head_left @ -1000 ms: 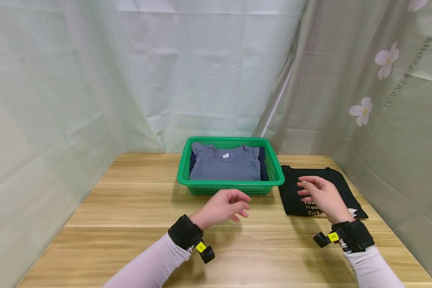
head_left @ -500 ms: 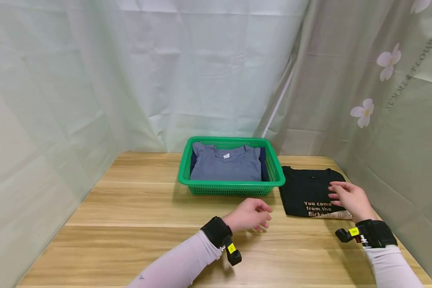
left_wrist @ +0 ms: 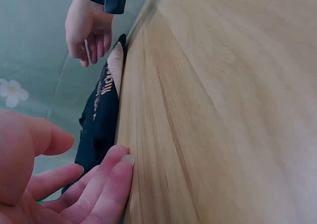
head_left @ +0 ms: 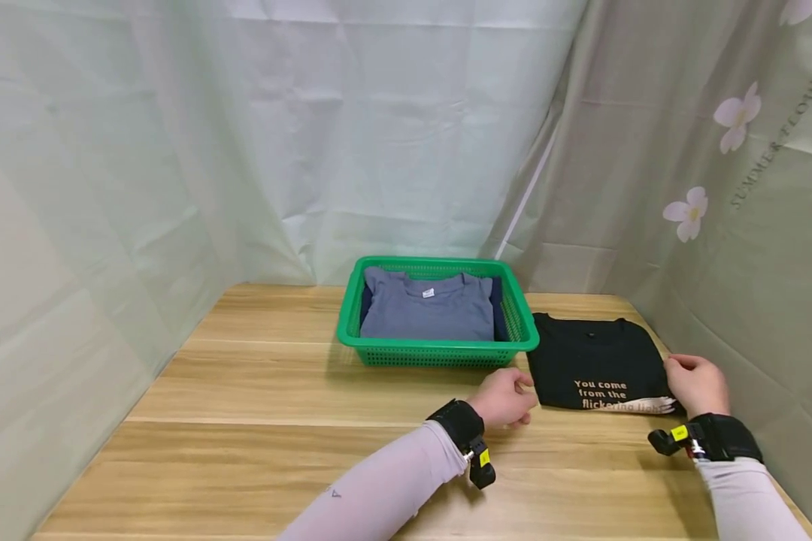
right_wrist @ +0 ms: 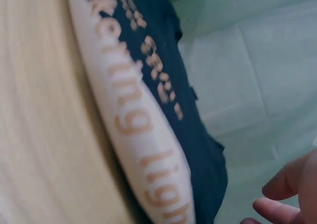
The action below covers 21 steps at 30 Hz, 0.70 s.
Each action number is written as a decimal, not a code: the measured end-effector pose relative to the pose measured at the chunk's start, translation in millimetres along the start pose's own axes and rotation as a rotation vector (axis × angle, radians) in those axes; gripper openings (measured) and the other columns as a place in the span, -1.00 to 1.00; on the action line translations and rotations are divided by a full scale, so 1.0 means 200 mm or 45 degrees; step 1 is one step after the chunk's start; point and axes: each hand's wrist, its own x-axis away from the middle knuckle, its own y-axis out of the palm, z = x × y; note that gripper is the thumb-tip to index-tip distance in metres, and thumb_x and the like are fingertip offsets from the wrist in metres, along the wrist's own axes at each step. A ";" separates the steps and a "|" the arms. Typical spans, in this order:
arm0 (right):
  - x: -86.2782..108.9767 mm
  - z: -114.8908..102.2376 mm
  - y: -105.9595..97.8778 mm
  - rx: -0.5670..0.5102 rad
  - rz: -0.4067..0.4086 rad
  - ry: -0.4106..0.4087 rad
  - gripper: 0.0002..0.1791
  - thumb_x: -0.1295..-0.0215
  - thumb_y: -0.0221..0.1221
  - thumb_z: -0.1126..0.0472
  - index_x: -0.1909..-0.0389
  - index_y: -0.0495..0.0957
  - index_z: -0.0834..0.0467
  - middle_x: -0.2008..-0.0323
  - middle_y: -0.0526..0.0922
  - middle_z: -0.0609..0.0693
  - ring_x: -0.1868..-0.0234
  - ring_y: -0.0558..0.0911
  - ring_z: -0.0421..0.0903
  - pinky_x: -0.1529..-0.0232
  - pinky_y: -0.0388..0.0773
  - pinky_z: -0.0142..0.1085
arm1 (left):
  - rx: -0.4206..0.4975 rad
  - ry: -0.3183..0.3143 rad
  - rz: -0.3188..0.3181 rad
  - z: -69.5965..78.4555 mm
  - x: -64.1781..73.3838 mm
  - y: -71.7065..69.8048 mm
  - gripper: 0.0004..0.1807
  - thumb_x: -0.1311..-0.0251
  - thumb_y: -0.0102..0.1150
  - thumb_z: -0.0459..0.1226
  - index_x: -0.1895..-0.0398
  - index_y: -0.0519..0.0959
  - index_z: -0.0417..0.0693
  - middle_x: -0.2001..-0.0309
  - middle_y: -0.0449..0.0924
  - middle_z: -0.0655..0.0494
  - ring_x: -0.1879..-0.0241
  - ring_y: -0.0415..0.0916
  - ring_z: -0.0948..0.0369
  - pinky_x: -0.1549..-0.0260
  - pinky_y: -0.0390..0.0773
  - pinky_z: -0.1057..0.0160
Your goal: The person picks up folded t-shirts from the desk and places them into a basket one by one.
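A folded black T-shirt (head_left: pixel 598 357) with light lettering lies flat on the table, right of the basket. Near its left front corner is my left hand (head_left: pixel 506 398); the left wrist view shows that hand's thumb and fingers (left_wrist: pixel 111 184) apart, with nothing between them. My right hand (head_left: pixel 698 385) is at the shirt's right edge. In the right wrist view its thumb and fingertips (right_wrist: pixel 275 211) show a gap with no cloth in it. Whether either hand touches the shirt, I cannot tell.
A green plastic basket (head_left: pixel 440 345) stands at the back of the wooden table (head_left: pixel 257 391). Inside it a folded grey T-shirt (head_left: pixel 426 312) lies over dark blue cloth (head_left: pixel 499 308). Pale curtains (head_left: pixel 379 135) hang behind and along both sides.
Both hands have moved to the right. The left has come up to the shirt's left front corner; the right has gone from over the shirt to its right edge. The shirt lies still.
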 end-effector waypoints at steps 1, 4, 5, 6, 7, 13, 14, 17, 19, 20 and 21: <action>0.00 0.01 0.00 0.024 0.000 0.007 -0.33 -0.70 -0.14 0.03 -0.50 0.38 0.49 -0.48 0.37 0.57 -0.42 0.42 0.51 -0.38 0.41 0.32 | -0.021 -0.004 0.006 0.01 -0.01 0.01 -0.68 -0.43 0.31 -0.37 -0.19 0.63 -0.29 0.39 0.74 0.02 0.43 0.81 0.05 0.47 0.76 0.27; 0.00 0.04 0.02 0.075 -0.017 0.036 -0.32 -0.69 -0.13 0.03 -0.49 0.36 0.52 -0.48 0.34 0.60 -0.44 0.39 0.54 -0.43 0.37 0.35 | -0.063 -0.022 0.015 0.02 -0.03 0.04 -0.69 -0.45 0.31 -0.35 -0.17 0.62 -0.30 0.43 0.77 -0.04 0.43 0.81 0.05 0.43 0.79 0.24; 0.00 0.05 0.03 0.086 -0.029 0.046 -0.32 -0.70 -0.13 0.03 -0.49 0.35 0.52 -0.49 0.33 0.60 -0.45 0.37 0.55 -0.45 0.35 0.35 | -0.077 -0.028 0.020 0.03 -0.03 0.05 -0.70 -0.46 0.31 -0.34 -0.15 0.62 -0.30 0.44 0.77 -0.07 0.43 0.81 0.04 0.44 0.79 0.24; 0.00 0.05 0.04 0.093 -0.042 0.058 -0.32 -0.70 -0.13 0.04 -0.50 0.34 0.53 -0.50 0.31 0.61 -0.47 0.36 0.56 -0.47 0.34 0.36 | -0.091 -0.033 0.025 0.03 -0.04 0.07 -0.72 -0.46 0.31 -0.33 -0.14 0.62 -0.29 0.46 0.77 -0.08 0.44 0.80 0.05 0.44 0.78 0.25; -0.01 0.06 0.05 0.095 -0.056 0.068 -0.33 -0.70 -0.12 0.05 -0.50 0.32 0.53 -0.50 0.29 0.62 -0.47 0.34 0.57 -0.48 0.32 0.36 | -0.098 -0.036 0.029 0.03 -0.04 0.08 -0.73 -0.47 0.32 -0.32 -0.11 0.62 -0.29 0.47 0.77 -0.08 0.46 0.79 0.05 0.45 0.77 0.27; -0.02 0.10 0.08 0.181 -0.083 0.036 -0.40 -0.61 0.00 0.19 -0.45 0.35 0.56 -0.44 0.34 0.65 -0.42 0.36 0.60 -0.44 0.34 0.38 | -0.217 -0.017 0.093 0.05 -0.06 0.12 -0.82 -0.43 0.45 -0.24 0.16 0.69 -0.19 0.59 0.68 0.09 0.63 0.65 0.23 0.56 0.59 0.41; -0.03 0.10 0.08 0.197 -0.084 0.022 -0.41 -0.59 0.02 0.22 -0.43 0.35 0.57 -0.42 0.35 0.65 -0.41 0.37 0.60 -0.42 0.35 0.38 | -0.244 -0.002 0.109 0.05 -0.06 0.13 -0.84 -0.41 0.46 -0.26 0.21 0.70 -0.18 0.61 0.67 0.11 0.66 0.63 0.26 0.56 0.55 0.43; -0.04 0.10 0.08 0.222 -0.092 -0.004 -0.44 -0.53 0.04 0.28 -0.40 0.37 0.57 -0.40 0.38 0.64 -0.39 0.39 0.60 -0.40 0.37 0.36 | -0.314 0.059 0.158 0.01 -0.10 0.14 -0.87 -0.32 0.51 -0.33 0.32 0.72 -0.17 0.64 0.70 0.10 0.68 0.63 0.30 0.51 0.52 0.46; -0.04 0.10 0.07 0.217 -0.109 -0.002 -0.44 -0.53 0.03 0.29 -0.42 0.36 0.56 -0.41 0.37 0.64 -0.40 0.39 0.59 -0.40 0.37 0.36 | -0.415 0.113 0.202 -0.05 -0.17 0.16 -0.91 -0.27 0.52 -0.35 0.35 0.75 -0.11 0.59 0.73 0.17 0.58 0.65 0.35 0.41 0.53 0.47; -0.04 0.10 0.07 0.216 -0.115 0.001 -0.44 -0.54 0.04 0.30 -0.43 0.36 0.56 -0.41 0.36 0.64 -0.40 0.38 0.59 -0.40 0.37 0.36 | -0.470 0.139 0.221 -0.08 -0.20 0.18 -0.92 -0.25 0.52 -0.35 0.36 0.77 -0.08 0.55 0.74 0.21 0.52 0.66 0.37 0.37 0.54 0.48; -0.04 0.10 0.07 0.216 -0.118 0.003 -0.44 -0.54 0.03 0.30 -0.43 0.36 0.56 -0.42 0.36 0.64 -0.40 0.38 0.59 -0.41 0.37 0.36 | -0.515 0.159 0.236 -0.12 -0.24 0.19 -0.93 -0.23 0.53 -0.33 0.38 0.78 -0.04 0.52 0.74 0.26 0.47 0.66 0.39 0.34 0.55 0.48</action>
